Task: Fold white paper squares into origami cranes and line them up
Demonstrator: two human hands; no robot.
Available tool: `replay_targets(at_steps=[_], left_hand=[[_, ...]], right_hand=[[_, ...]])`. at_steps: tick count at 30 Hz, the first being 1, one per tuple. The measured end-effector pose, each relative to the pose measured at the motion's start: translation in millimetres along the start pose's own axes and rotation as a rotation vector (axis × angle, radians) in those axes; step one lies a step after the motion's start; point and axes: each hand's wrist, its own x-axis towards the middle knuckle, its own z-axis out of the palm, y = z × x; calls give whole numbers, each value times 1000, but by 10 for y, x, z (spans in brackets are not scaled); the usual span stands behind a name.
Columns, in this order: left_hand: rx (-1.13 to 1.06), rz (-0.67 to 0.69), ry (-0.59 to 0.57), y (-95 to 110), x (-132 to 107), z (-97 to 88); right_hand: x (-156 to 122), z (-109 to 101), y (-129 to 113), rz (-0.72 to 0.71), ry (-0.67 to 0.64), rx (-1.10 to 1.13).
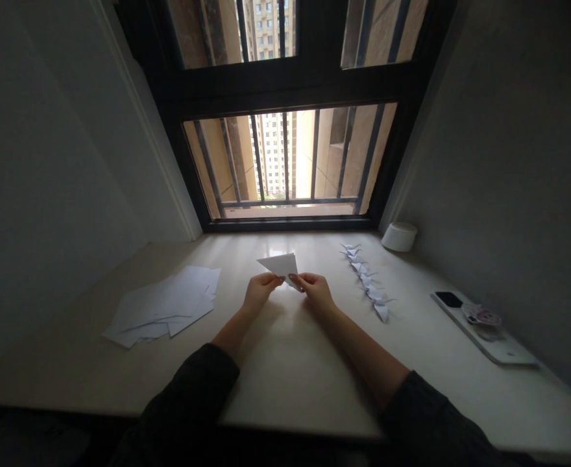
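Note:
A folded piece of white paper [281, 263], roughly triangular with its point to the left, is held up above the pale sill. My left hand [263, 288] pinches its lower edge near the middle. At the lower right corner my right hand [315, 288] grips the same paper between thumb and fingers. To the right stands a row of several small folded paper cranes [367, 280]. Loose sheets of white paper [163, 301] lie in an untidy pile on the left.
A phone [485, 331] with a round grip on its back lies at the right. Near the window corner sits a small white cup-like object [399, 237]. The dark-framed barred window [290, 224] closes off the far side; walls flank the sill [295, 383].

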Motion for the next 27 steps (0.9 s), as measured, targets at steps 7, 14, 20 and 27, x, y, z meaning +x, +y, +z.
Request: replay_targets(at_steps=[7, 14, 20, 27], left_hand=[[34, -7, 40, 4, -40, 44], [-91, -59, 200, 73, -20, -5], [-212, -117, 396, 126, 59, -143], [-184, -119, 405, 144, 48, -140]], right_hand=[[15, -21, 50, -36, -116, -144], [-7, -32, 15, -37, -173, -211], [-42, -17, -26, -55, -185, -247], [-39, -31, -43, -80, -175, -244]])
